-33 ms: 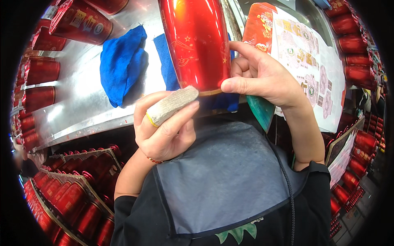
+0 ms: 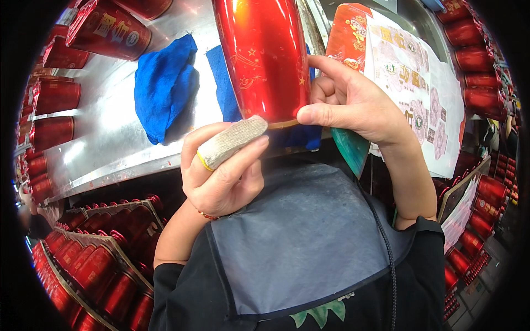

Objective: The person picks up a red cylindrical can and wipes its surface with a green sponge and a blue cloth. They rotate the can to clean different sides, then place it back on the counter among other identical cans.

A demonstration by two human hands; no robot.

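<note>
A glossy red bottle point(image 2: 270, 66) with fine gold stars lies along the metal table, its far end outside the picture. My right hand point(image 2: 353, 105) grips its near end from the right, thumb on the near edge and index finger along the side. On the left, my left hand point(image 2: 221, 171) is curled against the same end. One of its fingers wears a grey knitted finger cot point(image 2: 232, 142) with a yellow edge, and that covered tip meets the bottle's near left edge. A blue cloth point(image 2: 222, 83) lies partly under the bottle.
A crumpled blue cloth point(image 2: 165, 88) is on the metal table point(image 2: 110, 124). Printed decal sheets point(image 2: 419, 88) and a red printed packet point(image 2: 348, 36) lie at right. Red bottles point(image 2: 113, 30) line the left, with racks of more point(image 2: 94, 265) below and at right point(image 2: 486, 209).
</note>
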